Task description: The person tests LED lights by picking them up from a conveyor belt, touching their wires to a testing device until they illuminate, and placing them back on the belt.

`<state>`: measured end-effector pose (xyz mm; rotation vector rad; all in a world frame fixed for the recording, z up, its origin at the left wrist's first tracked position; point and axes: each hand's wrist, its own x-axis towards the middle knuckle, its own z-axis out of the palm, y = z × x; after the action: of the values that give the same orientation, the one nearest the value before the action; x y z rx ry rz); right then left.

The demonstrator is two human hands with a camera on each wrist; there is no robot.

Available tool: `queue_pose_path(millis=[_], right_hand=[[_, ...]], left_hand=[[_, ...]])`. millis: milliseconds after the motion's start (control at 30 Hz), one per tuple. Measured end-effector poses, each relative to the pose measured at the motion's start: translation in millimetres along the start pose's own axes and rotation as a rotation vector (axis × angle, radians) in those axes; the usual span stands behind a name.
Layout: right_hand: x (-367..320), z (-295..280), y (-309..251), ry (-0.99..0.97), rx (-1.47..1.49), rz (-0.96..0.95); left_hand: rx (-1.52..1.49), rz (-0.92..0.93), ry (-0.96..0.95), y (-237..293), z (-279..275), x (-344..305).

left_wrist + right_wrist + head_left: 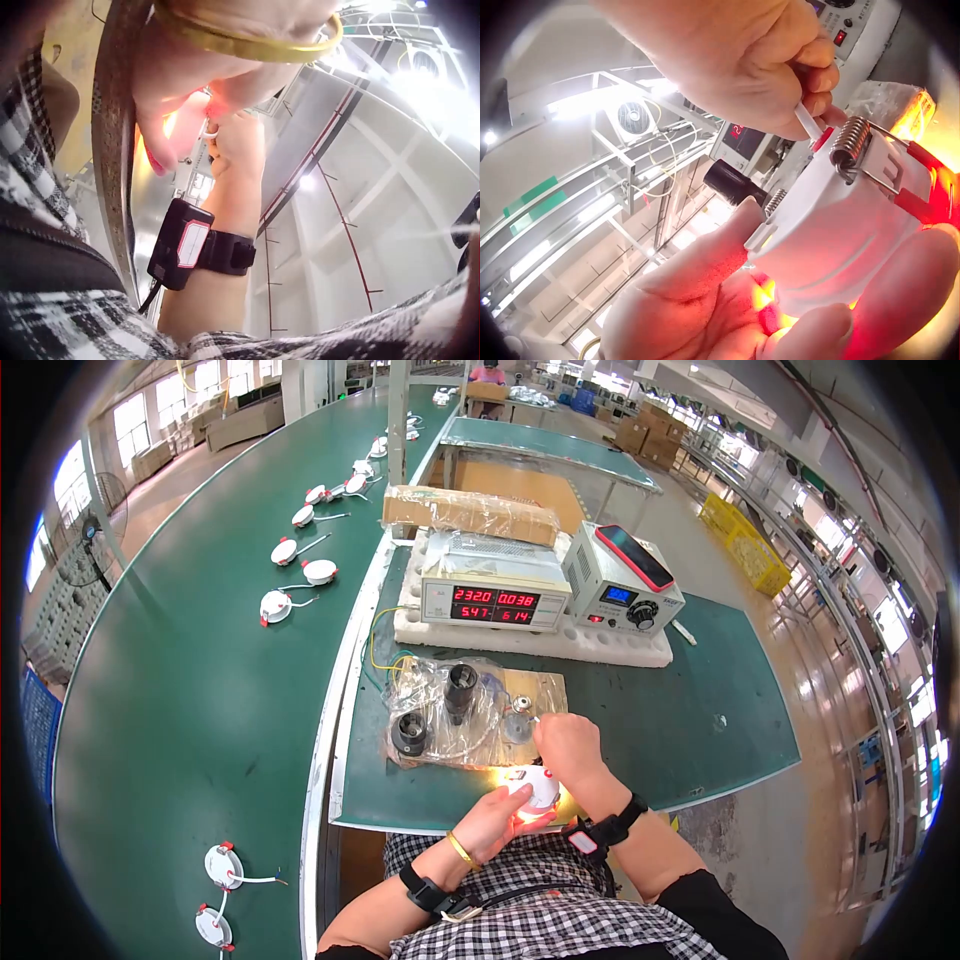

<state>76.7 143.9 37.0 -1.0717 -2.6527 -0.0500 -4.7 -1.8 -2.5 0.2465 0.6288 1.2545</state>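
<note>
A lit white recessed downlight with spring clips sits in my left hand, its glowing face turned down. In the right wrist view, left-hand fingers and thumb grip the white housing, and light glows red through them. My right hand has curled fingers around the downlight's white cable, close to where it leaves the housing; the cable's far end is hidden in the fist. Just beyond the hands lies a wooden board under clear plastic, carrying two black lamp holders and a small metal terminal.
Behind the board, a power meter with red digits and a dial-fitted power unit stand on white foam. A phone lies on the unit. Several downlights lie along the green belt at left.
</note>
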Motion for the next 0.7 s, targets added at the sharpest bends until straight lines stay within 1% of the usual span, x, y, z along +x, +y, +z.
queue_pose_path(millis=[233, 367, 467, 533, 567, 633, 700], right_hand=[[0.1, -0.7, 1.5, -0.045, 0.047, 0.019], [-0.1, 2.5, 2.5, -0.041, 0.037, 0.028], [0.0, 1.9, 1.7, -0.028, 0.058, 0.022], [-0.5, 2.4, 0.9, 0.003, 0.018, 0.001], [-0.6, 1.2, 0.3, -0.004, 0.020, 0.003], [-0.6, -1.8, -0.8, -0.012, 0.028, -0.002], [-0.4, -1.6, -0.9, -0.010, 0.031, -0.002]], left_hand=[[0.096, 0.065, 0.067, -3.8, 4.6, 2.9], [0.114, 0.061, 0.076, -2.9, 5.7, 3.1], [0.067, 0.024, 0.052, -2.5, 2.0, 5.3], [0.198, 0.063, 0.034, -4.0, 1.9, 7.2], [0.195, 0.058, 0.037, -4.7, 1.5, 7.8], [0.316, 0.079, 0.047, -6.2, 1.0, 8.9], [0.305, 0.051, 0.062, -4.3, 3.2, 8.0]])
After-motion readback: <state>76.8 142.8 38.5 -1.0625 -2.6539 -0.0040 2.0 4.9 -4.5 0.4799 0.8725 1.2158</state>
